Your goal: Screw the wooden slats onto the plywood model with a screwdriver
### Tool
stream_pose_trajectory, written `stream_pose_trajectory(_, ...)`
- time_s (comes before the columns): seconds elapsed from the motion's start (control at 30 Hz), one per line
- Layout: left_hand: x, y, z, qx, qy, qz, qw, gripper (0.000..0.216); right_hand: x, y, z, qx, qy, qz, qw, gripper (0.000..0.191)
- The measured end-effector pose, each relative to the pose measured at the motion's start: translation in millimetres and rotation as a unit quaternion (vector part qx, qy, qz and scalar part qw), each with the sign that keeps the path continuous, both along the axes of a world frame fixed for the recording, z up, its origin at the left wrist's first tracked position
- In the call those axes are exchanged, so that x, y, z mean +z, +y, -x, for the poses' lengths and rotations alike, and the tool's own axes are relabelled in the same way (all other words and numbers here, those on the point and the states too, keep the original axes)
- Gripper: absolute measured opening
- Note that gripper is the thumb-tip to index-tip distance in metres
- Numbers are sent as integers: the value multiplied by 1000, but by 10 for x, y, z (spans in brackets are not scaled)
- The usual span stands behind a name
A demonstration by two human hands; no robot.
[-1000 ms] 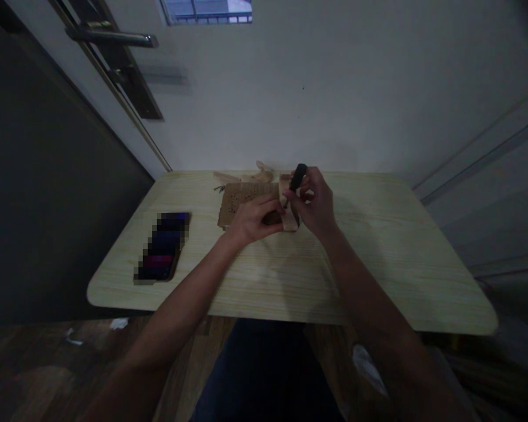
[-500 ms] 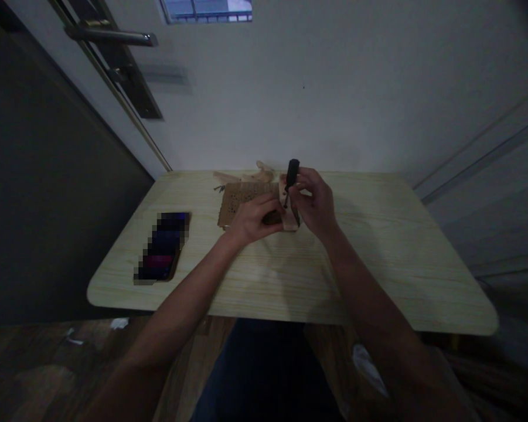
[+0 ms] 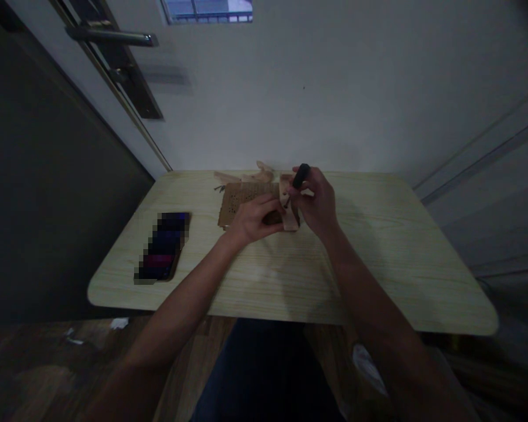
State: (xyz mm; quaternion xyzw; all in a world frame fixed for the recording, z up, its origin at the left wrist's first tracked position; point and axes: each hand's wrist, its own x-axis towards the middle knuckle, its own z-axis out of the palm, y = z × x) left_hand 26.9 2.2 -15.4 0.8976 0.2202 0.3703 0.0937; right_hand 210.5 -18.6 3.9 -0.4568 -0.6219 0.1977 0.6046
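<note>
A pale wooden piece (image 3: 290,221) with small holes stands at the right edge of a brown cardboard stack (image 3: 232,204), which is pierced with dots. My left hand (image 3: 251,220) rests over the cardboard, its thumb and fingers closed on the near part of the wooden piece. In the fingers of my right hand (image 3: 317,202) is a screwdriver with a black handle (image 3: 301,174), tilted toward the right at the top. Its lower end meets the wooden piece around a hole; the exact contact is too dark to make out.
Behind the cardboard lie thin wooden parts (image 3: 262,174), with small dark screw-like bits (image 3: 220,188) beside them. A phone (image 3: 167,246) with a blurred screen is on the left of the table (image 3: 404,264). A white door with a metal handle (image 3: 114,37) rises behind.
The screwdriver's handle has tipped to the right and slightly down, and my right hand has shifted a little with it. My left hand and the wooden piece look unmoved.
</note>
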Motion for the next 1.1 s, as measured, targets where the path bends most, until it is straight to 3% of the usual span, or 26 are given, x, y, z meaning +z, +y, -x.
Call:
stream_pose_trajectory(0.37, 3, 0, 1, -1, -1, -2, 1000, 32, 30, 8, -34, 66, -3, 3, 998, 42)
stream_pose_trajectory(0.63, -4, 6, 3, 6, 6, 1, 1000, 31, 19, 15, -6, -21, -4, 9, 1000, 44)
stream_pose_trajectory(1.1, 3, 0, 2, -4, -3, -7, 1000, 32, 41, 20, -4, 90, 49, 40, 994, 49)
